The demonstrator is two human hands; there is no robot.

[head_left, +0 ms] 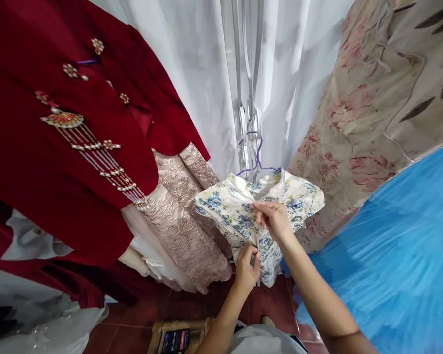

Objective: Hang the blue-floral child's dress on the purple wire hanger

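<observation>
A white dress with blue and green flowers [217, 202] hangs on a purple hanger [259, 160] in front of me. Low on its front opening, my left hand [248, 265] pinches the fabric edge between thumb and fingers. Higher up, my right hand [273, 216] has its fingers closed on the front edge of the dress near the chest. Part of the dress front is hidden behind both hands. The hanger hooks onto a white rack fitting [243, 128].
On the left hang a red velvet jacket [133, 88] with beaded ornaments and a pink brocade skirt [180, 231]. To the right are a floral beige garment [339, 147] and blue tulle [398, 246]. A phone [176, 340] lies on a wooden stool [155, 339]. White curtains [192, 64] hang behind.
</observation>
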